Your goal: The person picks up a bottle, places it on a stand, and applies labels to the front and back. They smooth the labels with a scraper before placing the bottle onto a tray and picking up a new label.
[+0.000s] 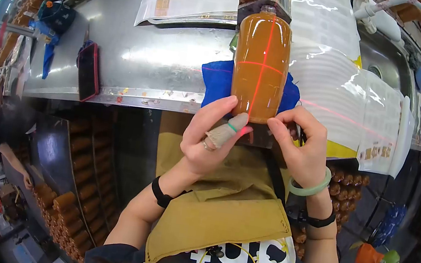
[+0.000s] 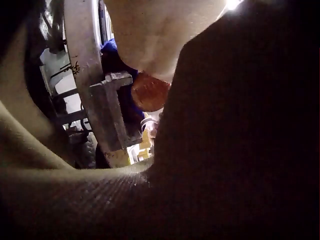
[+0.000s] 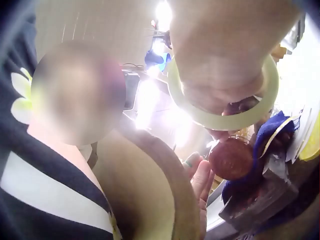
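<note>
A brown glazed bottle [image 1: 261, 68] lies with its neck against a metal bracket [image 1: 268, 9] and its base toward me. A red laser cross falls on its side, and a blue cloth [image 1: 217, 81] shows on either side. My left hand [image 1: 212, 134], one digit in a fabric cover with a green band, grips the bottle's lower left edge. At the lower right edge, my right hand [image 1: 306, 150] pinches with thumb and curled finger; other fingers are hidden. The round base shows in the left wrist view as the bottle [image 2: 150, 92], and in the right wrist view as the bottle [image 3: 232, 157].
Transparent label sheets [image 1: 329, 89] lie to the right, near a sink [image 1: 384, 62]. A phone [image 1: 87, 71] rests on the metal table [image 1: 150, 64] at left. Many brown bottles stand stacked below at left [image 1: 69, 214]. Another person's arm [image 1: 17, 163] shows at far left.
</note>
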The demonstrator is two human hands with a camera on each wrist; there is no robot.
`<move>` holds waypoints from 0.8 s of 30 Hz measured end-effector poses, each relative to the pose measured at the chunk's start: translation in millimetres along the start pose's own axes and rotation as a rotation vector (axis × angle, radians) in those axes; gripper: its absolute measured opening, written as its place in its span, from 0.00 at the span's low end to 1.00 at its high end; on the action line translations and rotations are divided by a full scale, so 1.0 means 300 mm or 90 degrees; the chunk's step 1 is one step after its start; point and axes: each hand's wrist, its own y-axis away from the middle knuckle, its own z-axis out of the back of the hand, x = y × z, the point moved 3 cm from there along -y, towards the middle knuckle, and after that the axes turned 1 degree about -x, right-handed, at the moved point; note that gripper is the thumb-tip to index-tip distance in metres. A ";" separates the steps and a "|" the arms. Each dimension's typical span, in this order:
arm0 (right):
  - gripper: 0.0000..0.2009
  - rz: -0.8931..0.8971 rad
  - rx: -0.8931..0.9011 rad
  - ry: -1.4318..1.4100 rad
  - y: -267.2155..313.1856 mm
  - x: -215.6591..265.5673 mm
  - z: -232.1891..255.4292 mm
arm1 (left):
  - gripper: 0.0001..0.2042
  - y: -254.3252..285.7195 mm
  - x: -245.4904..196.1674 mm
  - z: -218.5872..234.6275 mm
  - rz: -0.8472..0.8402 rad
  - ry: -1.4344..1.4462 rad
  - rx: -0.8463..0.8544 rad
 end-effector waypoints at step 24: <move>0.05 -0.057 0.065 -0.002 0.002 -0.007 0.053 | 0.24 -0.058 -0.013 -0.031 -0.126 -0.132 0.057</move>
